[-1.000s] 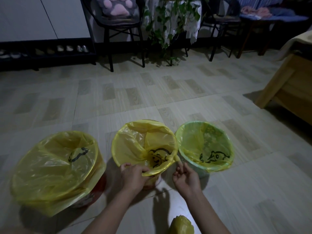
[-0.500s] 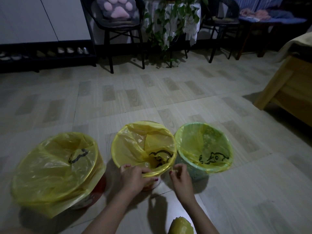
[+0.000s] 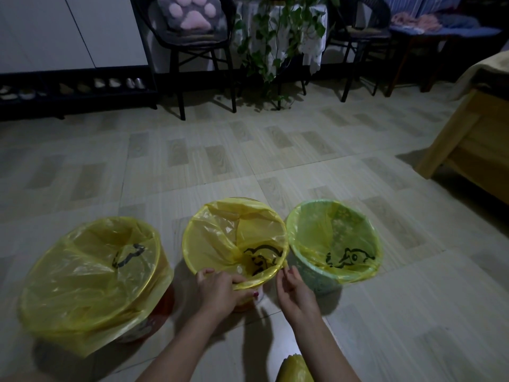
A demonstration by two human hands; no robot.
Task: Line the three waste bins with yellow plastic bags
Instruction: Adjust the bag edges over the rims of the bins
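Note:
Three waste bins stand in a row on the floor, each with a yellow bag over its rim. The left bin is the largest, and its bag hangs loosely down the side. On the middle bin, my left hand grips the folded near edge of the bag. My right hand pinches a twisted end of that same bag beside the rim. The green right bin holds a bag with a black print.
A roll of yellow bags lies at the bottom edge by my right forearm. A wooden bed frame stands at the right. Chairs, a trailing plant and a shoe rack line the far wall.
My right hand moved in from its spread pose to the middle bin's rim and closed on the bag's end. My left hand stayed on the near edge.

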